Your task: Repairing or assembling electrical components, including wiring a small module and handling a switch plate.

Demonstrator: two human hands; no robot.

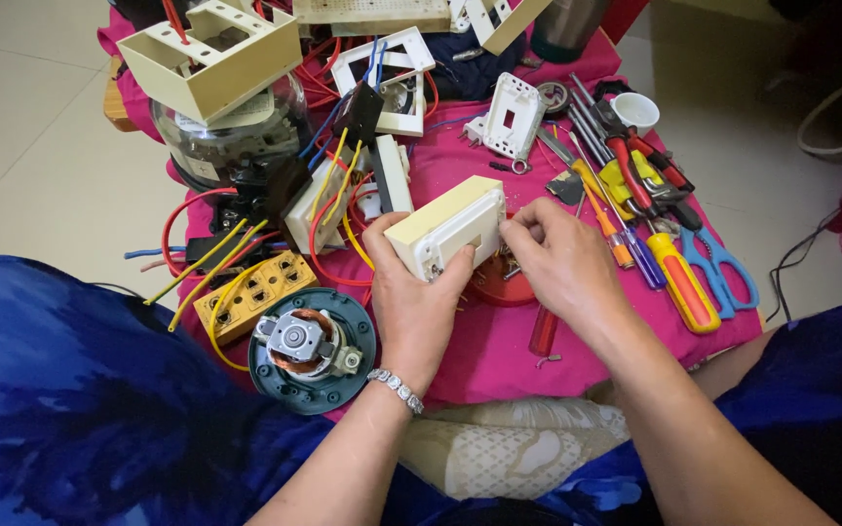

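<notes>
A cream plastic box [445, 226] with a white front plate sits near the middle of the pink cloth [499, 341], toward its near edge, held up off it. It is rectangular and tilted, its plain cream top facing up and the white plate turned toward the near right. The plate has a small rectangular opening in its middle. The left hand [411, 292] grips the box's lower left corner; the right hand's [562, 258] fingertips touch the plate's right end.

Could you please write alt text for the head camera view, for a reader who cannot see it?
The left hand grips a cream switch box while the right hand fingers its white faceplate. Around them on a pink cloth lie screwdrivers, blue scissors, wires and a small motor.
</notes>
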